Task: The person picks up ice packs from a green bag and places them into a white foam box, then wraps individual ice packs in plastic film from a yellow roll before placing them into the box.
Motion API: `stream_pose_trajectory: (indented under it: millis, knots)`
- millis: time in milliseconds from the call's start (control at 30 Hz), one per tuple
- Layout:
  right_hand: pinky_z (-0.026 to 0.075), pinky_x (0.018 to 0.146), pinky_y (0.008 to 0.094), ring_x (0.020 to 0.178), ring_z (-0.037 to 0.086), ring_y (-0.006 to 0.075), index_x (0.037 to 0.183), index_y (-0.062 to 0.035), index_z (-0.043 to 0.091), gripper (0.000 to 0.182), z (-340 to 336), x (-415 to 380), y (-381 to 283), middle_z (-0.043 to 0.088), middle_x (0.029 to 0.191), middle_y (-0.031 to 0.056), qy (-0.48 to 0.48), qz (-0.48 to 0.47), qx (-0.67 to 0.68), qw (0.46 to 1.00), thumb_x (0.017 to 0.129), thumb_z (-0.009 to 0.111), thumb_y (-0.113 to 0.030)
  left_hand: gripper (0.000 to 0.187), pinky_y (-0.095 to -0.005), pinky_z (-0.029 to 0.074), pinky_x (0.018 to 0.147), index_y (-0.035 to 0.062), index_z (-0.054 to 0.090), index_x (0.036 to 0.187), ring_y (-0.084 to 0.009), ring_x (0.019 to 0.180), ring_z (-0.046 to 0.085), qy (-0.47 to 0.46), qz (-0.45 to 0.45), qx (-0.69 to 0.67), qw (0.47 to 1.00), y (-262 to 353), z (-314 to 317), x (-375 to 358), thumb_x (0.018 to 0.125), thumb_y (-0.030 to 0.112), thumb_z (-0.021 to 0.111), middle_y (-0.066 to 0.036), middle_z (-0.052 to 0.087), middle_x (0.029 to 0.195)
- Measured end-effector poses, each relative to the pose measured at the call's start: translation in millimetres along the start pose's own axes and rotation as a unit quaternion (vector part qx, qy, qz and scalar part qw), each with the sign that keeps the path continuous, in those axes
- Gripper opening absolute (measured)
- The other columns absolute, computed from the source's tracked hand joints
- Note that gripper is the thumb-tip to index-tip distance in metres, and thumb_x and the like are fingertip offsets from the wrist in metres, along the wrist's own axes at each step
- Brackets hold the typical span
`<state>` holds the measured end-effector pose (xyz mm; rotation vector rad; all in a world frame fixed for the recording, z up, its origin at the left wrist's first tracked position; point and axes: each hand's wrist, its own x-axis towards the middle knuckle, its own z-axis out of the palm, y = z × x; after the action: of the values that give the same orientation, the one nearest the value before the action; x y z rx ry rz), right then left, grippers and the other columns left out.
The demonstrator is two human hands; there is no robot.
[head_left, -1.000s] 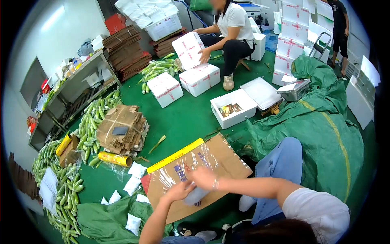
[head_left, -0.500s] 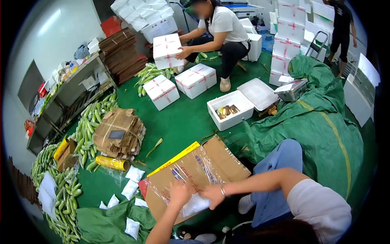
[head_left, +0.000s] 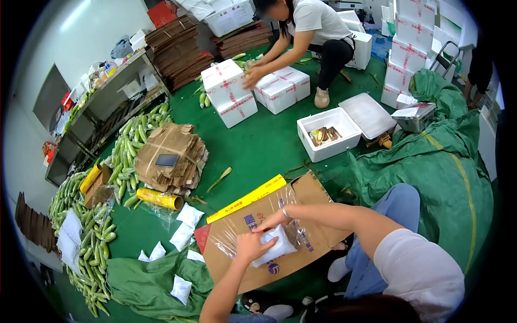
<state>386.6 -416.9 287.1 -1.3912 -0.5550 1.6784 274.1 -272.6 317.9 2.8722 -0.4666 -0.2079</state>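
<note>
A white ice pack, partly wrapped in clear cling film, lies on a flat cardboard box in front of me. My left hand grips its near-left side, with the thumb across the top. At its far edge my right hand has its fingers closed on the pack and film; the fingertips are partly hidden. Stretched film covers part of the cardboard on both sides of the pack. Along the far edge of the cardboard runs a long yellow carton.
Loose ice packs lie left, near a green sack. Corn cobs are heaped behind a bundle of flattened cardboard. An open foam box stands ahead. A co-worker crouches by taped white boxes.
My hands and the ice pack have moved up the cardboard, away from me. The co-worker has set a white box on top of another and released it. My view has shifted slightly.
</note>
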Motion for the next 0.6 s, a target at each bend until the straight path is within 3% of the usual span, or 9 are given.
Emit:
stream_pose_trajectory:
  millis: [67,133,167,233,300,367,400,500,600]
  knots:
    - [0.034,0.104,0.0295,0.122,0.048,0.0173,0.134,-0.0056,0.049,0.065,0.1,3.8,12.5,0.052,0.135,0.0063,0.006,-0.025,-0.016,1.0,0.095,0.042,-0.056,0.061,-0.0395,0.052,0.057,0.004,0.07,0.095,-0.0299,0.065,0.067,0.025,0.017,-0.03,0.999,1.8,5.2,-3.3,0.081,0.062,0.057,-0.012,0.068,0.069]
    - [0.025,0.111,0.0306,0.131,0.039,0.0192,0.142,-0.0045,0.038,0.068,2.2,-1.0,15.4,0.043,0.144,0.0082,-0.031,-0.032,-0.127,0.991,0.096,0.04,-0.055,0.058,-0.0334,0.052,0.058,0.0038,0.07,0.095,-0.0238,0.061,0.065,-0.041,-0.026,-0.427,0.903,10.1,15.9,-8.1,0.087,0.059,0.052,-0.005,0.067,0.068]
    - [0.021,0.113,0.0322,0.138,0.03,0.0216,0.144,-0.0037,0.034,0.07,5.3,9.7,32.2,0.035,0.149,0.0095,-0.032,-0.136,-0.191,0.972,0.096,0.04,-0.054,0.058,-0.0334,0.052,0.058,0.0038,0.07,0.095,-0.0238,0.061,0.065,-0.04,-0.023,-0.426,0.904,19.4,18.9,-15.0,0.087,0.059,0.052,-0.005,0.067,0.068]
    - [0.019,0.114,0.0336,0.139,0.028,0.023,0.144,-0.005,0.034,0.07,15.1,20.0,59.7,0.031,0.151,0.01,0.021,-0.175,-0.245,0.953,0.096,0.04,-0.055,0.056,-0.0293,0.048,0.067,0.0058,0.062,0.112,-0.0194,0.085,0.058,-0.226,-0.383,-0.737,0.509,43.5,32.2,-42.4,0.088,0.056,0.054,-0.01,0.064,0.1]
    - [0.013,0.116,0.0398,0.143,0.019,0.0263,0.147,-0.0085,0.029,0.071,25.9,16.8,65.6,0.022,0.155,0.0103,0.108,-0.178,-0.354,0.912,0.094,0.044,-0.054,0.059,-0.0309,0.048,0.062,0.0095,0.059,0.114,-0.0223,0.078,0.057,-0.473,-0.239,-0.848,-0.011,30.5,127.5,-75.1,0.087,0.061,0.051,-0.011,0.06,0.098]
    - [0.013,0.115,0.0418,0.143,0.019,0.0262,0.147,-0.0089,0.03,0.071,34.0,13.7,66.9,0.024,0.155,0.0097,0.136,-0.186,-0.366,0.901,0.093,0.045,-0.054,0.057,-0.0372,0.047,0.059,0.0103,0.055,0.118,-0.0275,0.077,0.057,-0.569,-0.207,-0.791,0.085,65.3,136.2,-102.3,0.089,0.059,0.049,-0.014,0.056,0.097]
    - [0.013,0.115,0.0439,0.143,0.019,0.0262,0.146,-0.0093,0.032,0.072,40.0,12.0,68.4,0.025,0.154,0.0091,0.162,-0.191,-0.376,0.892,0.093,0.046,-0.055,0.052,-0.0362,0.05,0.058,0.0095,0.059,0.108,-0.0222,0.073,0.056,-0.639,-0.05,-0.718,0.27,102.8,76.0,-92.1,0.092,0.056,0.045,-0.013,0.058,0.091]
    - [0.015,0.113,0.0478,0.14,0.025,0.0279,0.14,-0.0099,0.04,0.068,56.8,-4.4,60.7,0.034,0.149,0.0104,0.207,-0.198,-0.425,0.859,0.091,0.047,-0.056,0.05,-0.0373,0.049,0.056,0.0085,0.059,0.104,-0.0234,0.069,0.056,-0.61,-0.08,-0.65,0.445,145.8,89.2,-151.7,0.091,0.055,0.046,-0.014,0.058,0.088]
    - [0.023,0.11,0.0448,0.134,0.035,0.0279,0.131,-0.0087,0.05,0.055,104.9,-67.2,33.3,0.047,0.137,0.013,0.225,-0.189,-0.516,0.805,0.095,0.044,-0.05,0.05,-0.0384,0.049,0.054,0.0074,0.059,0.1,-0.0246,0.065,0.056,-0.53,-0.193,-0.681,0.467,138.0,83.6,-170.5,0.091,0.055,0.047,-0.014,0.058,0.084]
